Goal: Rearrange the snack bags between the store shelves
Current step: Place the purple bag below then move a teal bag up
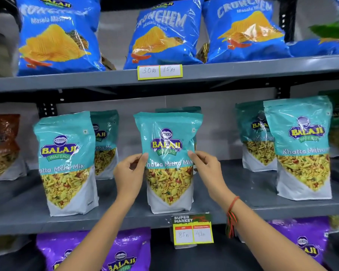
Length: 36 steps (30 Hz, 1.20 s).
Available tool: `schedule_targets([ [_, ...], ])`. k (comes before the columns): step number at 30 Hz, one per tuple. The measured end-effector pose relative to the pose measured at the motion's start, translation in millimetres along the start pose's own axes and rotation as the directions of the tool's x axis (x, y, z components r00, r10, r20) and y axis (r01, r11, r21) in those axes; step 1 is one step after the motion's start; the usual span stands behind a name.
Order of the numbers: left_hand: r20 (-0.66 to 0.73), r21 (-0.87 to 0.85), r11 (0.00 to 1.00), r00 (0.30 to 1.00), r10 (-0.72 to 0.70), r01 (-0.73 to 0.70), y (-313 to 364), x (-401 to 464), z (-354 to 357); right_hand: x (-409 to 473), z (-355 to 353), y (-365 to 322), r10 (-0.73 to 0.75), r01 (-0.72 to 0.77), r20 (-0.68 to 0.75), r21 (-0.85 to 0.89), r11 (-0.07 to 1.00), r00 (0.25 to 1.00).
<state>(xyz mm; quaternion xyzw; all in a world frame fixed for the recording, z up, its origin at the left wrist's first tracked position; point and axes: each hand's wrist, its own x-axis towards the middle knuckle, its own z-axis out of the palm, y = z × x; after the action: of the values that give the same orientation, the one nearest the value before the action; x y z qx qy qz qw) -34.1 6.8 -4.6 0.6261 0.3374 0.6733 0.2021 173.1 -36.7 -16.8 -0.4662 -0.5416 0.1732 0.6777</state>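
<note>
A teal Khatta Mitha Mix bag stands upright at the front middle of the grey middle shelf. My left hand pinches its left edge and my right hand pinches its right edge, both at mid-height. Another teal bag peeks out right behind it. More of the same bags stand to the left and to the right, each with one further back.
Blue Crunchem chip bags line the upper shelf. Purple bags fill the shelf below. A brown bag stands at the far left of the middle shelf. Price tags hang on the shelf edges.
</note>
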Motion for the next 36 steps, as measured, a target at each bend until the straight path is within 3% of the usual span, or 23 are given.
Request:
schedule_targets([
  [2,0.026,-0.037,0.999,0.999,-0.03,0.031,-7.5,-3.6,-6.4,-6.1,-6.7,9.5,0.078,-0.08,0.078,0.016,0.997,0.994],
  [5,0.146,-0.045,0.996,0.987,-0.07,0.077,-18.5,-11.5,-19.4,-17.1,-20.3,25.7,0.178,-0.157,0.217,-0.111,0.981,0.96],
  [8,0.445,0.057,0.976,0.87,-0.212,0.208,-32.5,-25.7,-29.2,-28.4,-30.6,36.4,0.223,-0.124,0.369,-0.273,0.954,0.902],
  [10,0.538,0.183,0.966,0.803,-0.256,0.185,-43.4,-34.9,-28.1,-33.4,-29.5,37.7,0.2,-0.039,0.401,-0.375,0.926,0.894],
  [14,0.495,0.241,0.953,0.822,-0.282,0.182,-51.5,-37.1,-20.8,-34.8,-23.8,36.5,0.145,0.056,0.418,-0.434,0.899,0.897],
  [28,0.532,0.289,0.947,0.799,-0.281,0.141,-48.7,-33.8,30.4,-15.2,-61.7,49.5,0.261,-0.123,0.358,-0.367,0.922,0.896],
  [33,0.52,0.328,0.939,0.81,-0.271,0.104,-49.8,-37.2,26.7,-21.5,-60.1,48.6,0.263,-0.112,0.34,-0.405,0.908,0.903],
  [36,0.505,0.315,0.942,0.82,-0.269,0.115,-46.6,-43.5,21.0,-31.0,-54.1,43.3,0.211,-0.103,0.26,-0.375,0.921,0.942],
])
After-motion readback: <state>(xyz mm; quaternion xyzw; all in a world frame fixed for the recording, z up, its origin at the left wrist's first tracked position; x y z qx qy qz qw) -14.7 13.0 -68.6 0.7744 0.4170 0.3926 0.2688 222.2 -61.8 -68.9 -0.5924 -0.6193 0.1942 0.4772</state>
